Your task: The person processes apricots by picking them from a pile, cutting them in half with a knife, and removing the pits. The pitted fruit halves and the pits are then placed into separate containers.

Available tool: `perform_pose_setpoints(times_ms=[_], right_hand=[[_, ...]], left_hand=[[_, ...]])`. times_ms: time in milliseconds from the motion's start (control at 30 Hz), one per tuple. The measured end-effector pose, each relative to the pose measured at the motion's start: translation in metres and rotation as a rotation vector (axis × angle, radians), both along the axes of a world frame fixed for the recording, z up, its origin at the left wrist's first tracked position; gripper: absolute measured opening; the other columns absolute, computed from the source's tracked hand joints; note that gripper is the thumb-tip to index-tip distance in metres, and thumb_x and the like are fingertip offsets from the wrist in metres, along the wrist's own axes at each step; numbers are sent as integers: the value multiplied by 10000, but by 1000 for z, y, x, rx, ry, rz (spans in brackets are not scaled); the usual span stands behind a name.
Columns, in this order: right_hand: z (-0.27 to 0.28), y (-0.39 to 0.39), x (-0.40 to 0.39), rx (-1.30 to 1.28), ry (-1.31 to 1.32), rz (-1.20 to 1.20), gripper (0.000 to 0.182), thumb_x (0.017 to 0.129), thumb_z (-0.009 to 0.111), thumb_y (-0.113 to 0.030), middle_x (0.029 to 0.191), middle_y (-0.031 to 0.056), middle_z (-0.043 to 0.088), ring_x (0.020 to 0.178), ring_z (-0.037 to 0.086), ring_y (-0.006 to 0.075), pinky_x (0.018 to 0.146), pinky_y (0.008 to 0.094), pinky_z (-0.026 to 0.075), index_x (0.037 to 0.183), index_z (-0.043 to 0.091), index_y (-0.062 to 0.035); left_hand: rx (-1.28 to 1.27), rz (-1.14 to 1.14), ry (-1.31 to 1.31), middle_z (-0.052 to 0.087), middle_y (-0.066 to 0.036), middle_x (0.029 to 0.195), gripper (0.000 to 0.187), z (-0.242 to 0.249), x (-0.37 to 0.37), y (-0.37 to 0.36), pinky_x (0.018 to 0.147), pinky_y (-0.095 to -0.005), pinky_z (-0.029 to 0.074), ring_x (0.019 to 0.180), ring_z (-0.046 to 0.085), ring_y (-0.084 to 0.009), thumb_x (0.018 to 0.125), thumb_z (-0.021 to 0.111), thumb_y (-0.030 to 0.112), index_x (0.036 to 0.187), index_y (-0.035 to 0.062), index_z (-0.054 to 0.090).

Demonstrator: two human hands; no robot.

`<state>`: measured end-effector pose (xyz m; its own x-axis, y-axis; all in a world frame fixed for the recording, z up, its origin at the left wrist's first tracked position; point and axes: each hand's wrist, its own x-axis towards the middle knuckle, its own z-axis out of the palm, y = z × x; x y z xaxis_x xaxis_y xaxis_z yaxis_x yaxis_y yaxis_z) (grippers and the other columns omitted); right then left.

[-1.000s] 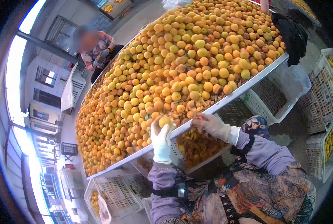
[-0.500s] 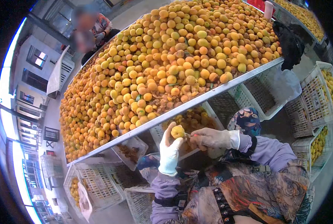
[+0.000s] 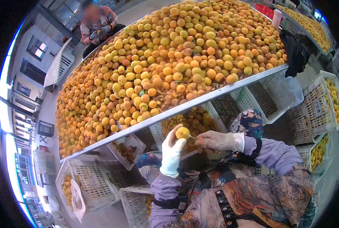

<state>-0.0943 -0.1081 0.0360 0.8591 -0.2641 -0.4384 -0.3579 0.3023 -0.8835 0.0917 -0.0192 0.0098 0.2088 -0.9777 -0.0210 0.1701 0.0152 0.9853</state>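
Observation:
My left hand (image 3: 172, 154), in a white glove, pinches a yellow apricot (image 3: 182, 132) between thumb and fingers. In my gloved right hand (image 3: 219, 141) is a small knife (image 3: 192, 137) with a thin blade and a bit of red at the grip. The blade's tip meets the right side of the apricot. Under both hands stands a crate (image 3: 215, 114) of cut apricot pieces (image 3: 194, 119). A large heap of apricots (image 3: 139, 76) covers the table just beyond, behind its metal edge (image 3: 169, 113).
A shallow white tray (image 3: 138, 150) with scraps lies left of my knees. Plastic crates stand at lower left (image 3: 95, 182) and right (image 3: 310, 106), some holding apricots. A black bag (image 3: 293, 51) hangs at the table's right corner. Another person (image 3: 97, 28) sits at the far left.
The apricot has turned in my left hand, and the knife's blade shows more between it and my right hand. The view has shifted slightly; the far person has come more into view.

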Motion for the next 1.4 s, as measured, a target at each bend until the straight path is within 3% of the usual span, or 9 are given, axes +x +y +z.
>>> perform_pose_setpoints(times_ms=[133, 200, 333, 767, 833, 1000, 1233, 1367, 1400], right_hand=[[-24, 9, 1, -117, -258, -20, 372, 927, 463, -436, 603, -28, 465, 522, 410, 60, 430, 226, 314, 948, 548, -74], [-18, 17, 4, -74, -300, -147, 414, 947, 419, -427, 567, -13, 448, 465, 395, 65, 417, 211, 305, 856, 575, -55], [-10, 17, 2, 58, -126, -145, 426, 952, 403, -432, 524, -9, 421, 421, 377, 69, 384, 214, 288, 859, 564, -49], [-15, 22, 4, 72, -87, -205, 427, 935, 399, -479, 537, -8, 435, 435, 388, 82, 393, 227, 300, 861, 546, -85], [-19, 26, 4, 79, -98, -222, 442, 920, 408, -518, 546, -11, 453, 459, 420, 89, 412, 240, 323, 850, 539, -102], [-37, 36, 1, 54, -124, -263, 496, 873, 455, -584, 550, -14, 453, 436, 408, 84, 391, 229, 320, 846, 544, -97], [-3, 22, -3, 199, 45, -206, 474, 885, 443, -562, 520, -21, 418, 399, 365, 73, 354, 233, 289, 761, 532, -112], [-11, 26, -1, 159, 70, -236, 435, 917, 425, -475, 532, -12, 434, 391, 368, 81, 344, 225, 285, 826, 558, -71], [-3, 29, -1, 79, 59, -259, 408, 929, 412, -434, 534, -13, 437, 404, 382, 86, 355, 226, 297, 826, 564, -70]], left_hand=[[-20, 2, 163, 567, -97, 1104, 473, 8, -12, 1, 907, -278, 415, 1011, 544, -158, 842, 597, 157, 1252, -35, 460], [-30, -27, 227, 566, -129, 1115, 451, -4, -15, 2, 860, -257, 431, 989, 557, -176, 911, 530, 217, 1269, -38, 427], [69, 54, 211, 579, -114, 1080, 387, 7, -29, 3, 721, -189, 422, 955, 556, -131, 960, 438, 267, 1232, -8, 454], [-37, 153, 24, 573, -119, 1089, 367, -6, -35, -6, 864, -288, 435, 973, 560, -177, 953, 439, 224, 1201, -45, 468], [59, 105, 178, 587, -82, 1023, 366, -1, -39, -5, 816, -257, 437, 923, 550, -150, 929, 487, 251, 1194, 0, 493], [86, 43, 625, 589, -113, 1012, 416, -25, -39, -2, 828, -343, 463, 920, 571, -214, 953, 450, 336, 1232, 28, 459], [3, 25, 481, 546, -131, 1125, 450, -11, -39, -5, 859, -331, 447, 971, 552, -202, 955, 450, 280, 1318, 28, 366], [24, 65, 233, 590, -119, 1067, 344, -3, -40, -3, 829, -282, 456, 928, 575, -171, 943, 451, 199, 1232, 11, 438], [17, 54, 169, 596, -119, 1042, 350, -4, -42, -3, 837, -292, 453, 943, 571, -179, 953, 431, 250, 1207, 11, 458]])
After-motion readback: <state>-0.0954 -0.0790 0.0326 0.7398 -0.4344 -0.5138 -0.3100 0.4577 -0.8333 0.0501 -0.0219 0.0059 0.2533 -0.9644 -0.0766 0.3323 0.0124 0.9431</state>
